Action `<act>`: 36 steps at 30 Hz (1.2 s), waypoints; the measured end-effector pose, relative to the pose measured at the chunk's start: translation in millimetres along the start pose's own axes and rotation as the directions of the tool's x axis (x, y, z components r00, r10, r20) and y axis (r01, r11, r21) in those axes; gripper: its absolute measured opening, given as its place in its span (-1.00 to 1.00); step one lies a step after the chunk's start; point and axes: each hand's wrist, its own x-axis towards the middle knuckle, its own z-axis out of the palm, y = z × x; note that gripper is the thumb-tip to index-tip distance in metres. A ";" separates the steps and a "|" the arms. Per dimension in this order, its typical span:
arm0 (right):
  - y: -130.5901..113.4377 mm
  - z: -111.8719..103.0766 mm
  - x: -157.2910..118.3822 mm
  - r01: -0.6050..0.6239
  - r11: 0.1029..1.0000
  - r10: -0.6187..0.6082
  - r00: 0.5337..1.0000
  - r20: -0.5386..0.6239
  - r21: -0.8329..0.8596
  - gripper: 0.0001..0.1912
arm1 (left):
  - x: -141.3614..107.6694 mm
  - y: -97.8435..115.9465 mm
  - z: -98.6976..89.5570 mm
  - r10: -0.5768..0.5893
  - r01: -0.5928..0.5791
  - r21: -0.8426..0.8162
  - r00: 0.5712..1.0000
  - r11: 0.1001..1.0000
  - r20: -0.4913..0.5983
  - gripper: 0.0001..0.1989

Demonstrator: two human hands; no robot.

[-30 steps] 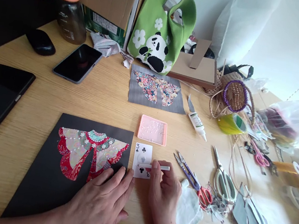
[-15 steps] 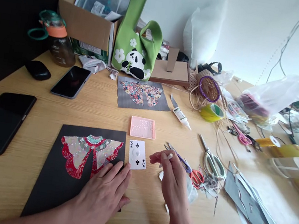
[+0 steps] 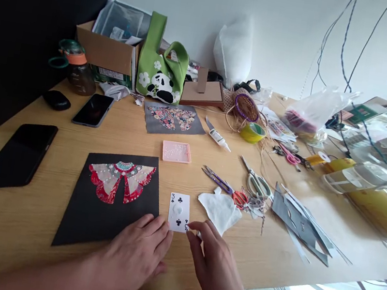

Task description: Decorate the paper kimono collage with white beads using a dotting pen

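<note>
Beside the card [image 3: 183, 216], my left hand [image 3: 141, 243] lies flat, empty-looking, right hand [image 3: 215, 254] half-curled round a white stick [image 3: 199, 234], so a bump could smear the white blob [image 3: 178, 208].

Head cam: aimed forward and down.
Tabletop [image 3: 65, 169] viewed from above its near edge, at close range; wall [image 3: 286, 42] caught beyond.

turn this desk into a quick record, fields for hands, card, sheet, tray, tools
left hand: over near right corner of black sheet, close by playing card
right hand: by the card's near right corner, holding small white object, mostly hidden
card: three of clubs, white blob on its face
sheet: red-edged fabric piece on it
tray: pink, tiny pale bits inside
tools: purple snips, pale-handled scissors, right of card
</note>
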 end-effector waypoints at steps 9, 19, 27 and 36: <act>2.4 -14.9 -52.7 0.004 0.995 0.009 0.991 -0.131 0.098 -0.78 | -32.5 31.6 -7.4 0.188 -0.183 0.061 0.979 0.981 -0.079 -0.71; 5.8 -8.3 -83.6 -0.172 0.968 0.124 0.960 0.252 0.181 -0.65 | -43.3 58.9 6.9 0.086 -0.098 -0.008 0.907 0.995 -0.412 -0.73; 11.0 -0.1 -93.5 -0.256 0.957 0.206 0.933 0.296 0.139 -0.66 | -42.9 65.6 8.6 -0.051 0.043 -0.030 0.923 0.999 -0.381 -0.72; 0.7 -5.6 -92.7 -0.382 0.880 0.283 0.898 0.336 0.281 -0.56 | -44.8 63.5 -1.1 -0.041 -0.005 -0.097 0.885 0.995 -0.464 -0.70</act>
